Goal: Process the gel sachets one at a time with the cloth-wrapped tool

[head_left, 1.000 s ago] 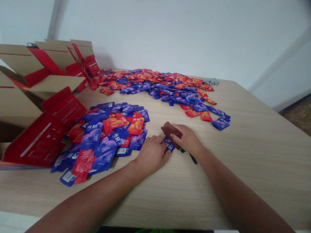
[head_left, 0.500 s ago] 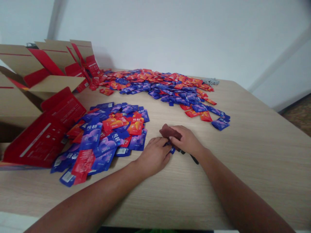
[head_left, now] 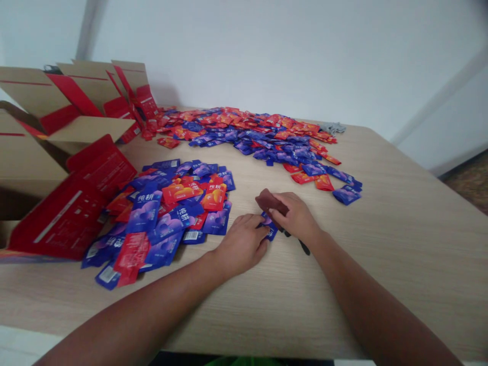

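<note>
A small blue-purple sachet lies on the table under the fingertips of my left hand, which hold down its left side. Just above and right of it is my right hand, closed around a flat, reddish-brown object. A thin black part sticks out below that hand; the object's exact kind does not show. Left of my hands spreads a loose pile of blue and red sachets, some showing white barcode labels.
Open red-and-brown cardboard boxes stand along the left side. A long heap of red and blue sachets stretches across the back of the wooden table. Grey crumpled cloth lies at its right end, before a pale wall.
My right hand has shifted slightly up and right with the brown object, uncovering more of the blue sachet. The left hand stays nearly in place.
</note>
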The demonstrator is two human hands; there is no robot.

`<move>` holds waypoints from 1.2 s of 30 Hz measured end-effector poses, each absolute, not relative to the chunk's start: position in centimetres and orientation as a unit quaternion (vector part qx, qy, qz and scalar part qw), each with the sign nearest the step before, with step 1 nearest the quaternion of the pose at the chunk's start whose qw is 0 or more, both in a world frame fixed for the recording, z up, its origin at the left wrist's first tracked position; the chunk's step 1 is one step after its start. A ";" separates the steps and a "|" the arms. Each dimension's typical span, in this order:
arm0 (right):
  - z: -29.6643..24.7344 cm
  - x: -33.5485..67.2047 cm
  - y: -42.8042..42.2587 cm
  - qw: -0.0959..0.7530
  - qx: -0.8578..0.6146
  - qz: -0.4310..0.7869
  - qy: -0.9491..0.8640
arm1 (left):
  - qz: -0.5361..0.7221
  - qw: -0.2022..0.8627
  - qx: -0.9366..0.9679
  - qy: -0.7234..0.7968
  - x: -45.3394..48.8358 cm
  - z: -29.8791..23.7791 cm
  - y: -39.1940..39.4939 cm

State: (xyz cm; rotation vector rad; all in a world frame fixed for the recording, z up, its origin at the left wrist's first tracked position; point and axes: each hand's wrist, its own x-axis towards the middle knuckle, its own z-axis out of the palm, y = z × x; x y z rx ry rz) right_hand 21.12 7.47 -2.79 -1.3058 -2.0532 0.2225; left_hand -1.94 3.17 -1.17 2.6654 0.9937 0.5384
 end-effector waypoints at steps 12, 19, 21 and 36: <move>-2.5 21.1 7.2 0.333 -0.529 0.124 -0.771 | 0.176 0.136 0.912 0.344 -1.8 -1.4 3.2; -2.2 21.1 7.2 0.335 -0.516 0.098 -0.782 | 0.179 0.125 0.915 0.341 -1.9 -1.3 3.2; -1.9 20.7 6.9 0.331 -0.473 0.111 -0.809 | 0.175 0.126 0.915 0.341 -1.8 -1.3 3.2; -2.9 21.3 7.6 0.347 -0.558 0.103 -0.747 | 0.181 0.117 0.917 0.337 -1.9 -1.5 3.2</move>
